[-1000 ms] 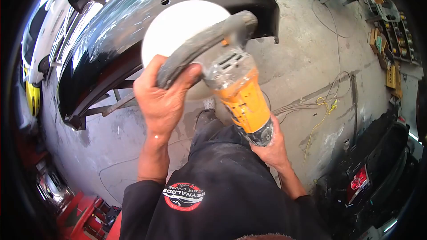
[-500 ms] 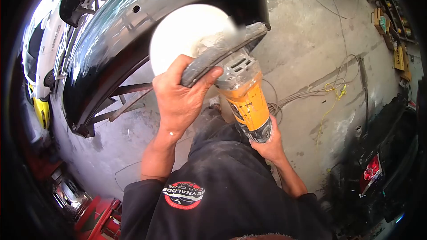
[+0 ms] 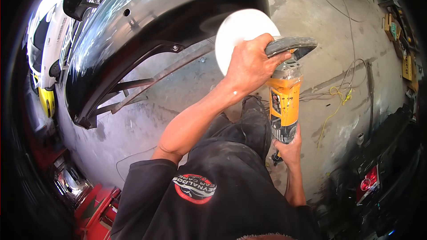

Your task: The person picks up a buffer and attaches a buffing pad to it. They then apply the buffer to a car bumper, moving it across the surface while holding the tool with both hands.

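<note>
My left hand [image 3: 250,62] wraps around the black D-shaped front handle of a yellow and black polisher [image 3: 284,102]. At the tool's rear end, my right hand [image 3: 290,149] grips the dark body low near the cord. A round white polishing pad [image 3: 243,29] faces away from me, its outline smooth and blurred. The pad overlaps the right part of a glossy black car bumper [image 3: 147,31] in this view. Two holes show in the bumper, which rests on a metal stand [image 3: 167,67].
Grey concrete floor [image 3: 331,40] surrounds me. Cables and a yellow cord [image 3: 341,95] lie on it to the right. A white car [image 3: 51,49] stands at far left, red equipment [image 3: 95,213] at lower left. Boxes [image 3: 407,64] line the right edge, near dark clutter below.
Both hands have carried the polisher to the right along the bumper, and its body now points more upright. More of the bumper's lower edge and stand shows.
</note>
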A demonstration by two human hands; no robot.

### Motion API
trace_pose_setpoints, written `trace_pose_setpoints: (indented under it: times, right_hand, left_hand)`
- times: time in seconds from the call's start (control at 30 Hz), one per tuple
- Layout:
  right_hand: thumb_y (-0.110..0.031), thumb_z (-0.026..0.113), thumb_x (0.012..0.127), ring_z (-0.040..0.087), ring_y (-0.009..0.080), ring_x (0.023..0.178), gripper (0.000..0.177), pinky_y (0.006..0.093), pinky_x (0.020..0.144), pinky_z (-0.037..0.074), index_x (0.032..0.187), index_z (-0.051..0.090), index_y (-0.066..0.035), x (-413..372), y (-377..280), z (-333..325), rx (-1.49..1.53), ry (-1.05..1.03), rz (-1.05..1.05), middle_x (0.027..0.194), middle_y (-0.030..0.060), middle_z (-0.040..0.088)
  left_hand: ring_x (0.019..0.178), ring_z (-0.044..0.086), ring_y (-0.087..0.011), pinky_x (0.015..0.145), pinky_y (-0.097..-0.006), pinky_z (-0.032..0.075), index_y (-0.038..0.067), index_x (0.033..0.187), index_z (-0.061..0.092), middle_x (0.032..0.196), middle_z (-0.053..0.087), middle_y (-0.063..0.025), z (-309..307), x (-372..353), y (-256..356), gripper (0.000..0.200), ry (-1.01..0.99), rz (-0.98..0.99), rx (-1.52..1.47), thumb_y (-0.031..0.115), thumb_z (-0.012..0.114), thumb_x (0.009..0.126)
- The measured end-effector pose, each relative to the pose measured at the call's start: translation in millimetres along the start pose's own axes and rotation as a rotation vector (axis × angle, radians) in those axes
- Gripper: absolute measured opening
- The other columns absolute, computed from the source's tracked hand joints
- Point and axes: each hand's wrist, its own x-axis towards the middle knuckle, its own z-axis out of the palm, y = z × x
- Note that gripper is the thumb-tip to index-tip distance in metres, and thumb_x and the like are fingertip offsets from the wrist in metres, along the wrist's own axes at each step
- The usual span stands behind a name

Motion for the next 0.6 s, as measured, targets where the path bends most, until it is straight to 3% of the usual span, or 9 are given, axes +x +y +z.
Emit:
trace_pose_setpoints:
  times: [0.37, 0.6]
  right_hand:
    - [0.007, 0.076, 0.071, 0.066, 0.0171, 0.104, 0.072, 0.0335, 0.095, 0.052, 0.136, 0.046, 0.001, 36, -27, -7, 0.015, -0.024, -0.057, 0.115, 0.009, 0.066]
    - [0.006, 0.076, 0.07, 0.065, 0.0179, 0.103, 0.074, 0.033, 0.096, 0.051, 0.137, 0.045, 0.001, 19, -11, -6, -0.062, -0.03, -0.042, 0.115, 0.0098, 0.065]
  left_hand:
    - [0.057, 0.07, -0.0203, 0.055, -0.0337, 0.052, -0.001, 0.084, 0.071, 0.065, 0.069, -0.0152, -2, 30, 13, 0.028, 0.105, 0.137, 0.039, 0.023, 0.086, 0.084]
    - [0.065, 0.071, -0.0208, 0.059, -0.0332, 0.053, -0.002, 0.089, 0.069, 0.076, 0.072, -0.0182, -14, -2, 5, 0.029, 0.062, 0.035, -0.049, 0.021, 0.086, 0.084]
